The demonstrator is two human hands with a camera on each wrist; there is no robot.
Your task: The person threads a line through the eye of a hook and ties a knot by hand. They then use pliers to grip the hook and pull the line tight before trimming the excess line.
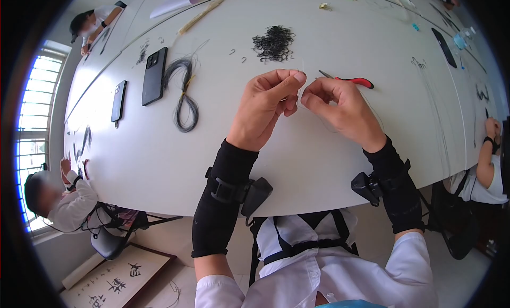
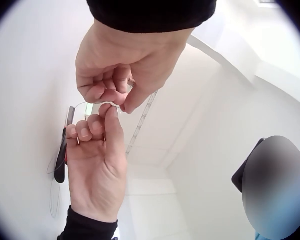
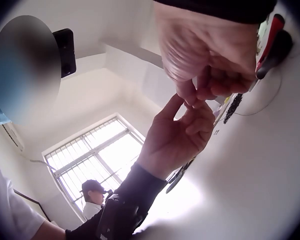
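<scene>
In the head view my left hand [image 1: 260, 109] pinches a thin line [image 1: 303, 65] between thumb and index finger, its short end standing up past the thumb tip. A small dark bit shows beside it at the fingertips; I cannot tell whether this is a hook. Close on the right, my right hand [image 1: 348, 109] pinches the same fine line, thumb against curled fingers. Both sets of fingertips almost meet in the left wrist view, where a loop of line trails beside the right hand [image 2: 97, 165]. A pile of small black hooks [image 1: 273, 43] lies beyond the hands.
Red-handled pliers [image 1: 361, 82] lie just beyond my right hand. To the left are a tied hank of grey line [image 1: 186, 103], a large phone [image 1: 154, 77] and a smaller phone [image 1: 119, 102]. Lengths of line with hooks [image 1: 419, 62] stretch along the right. Other people sit around the table.
</scene>
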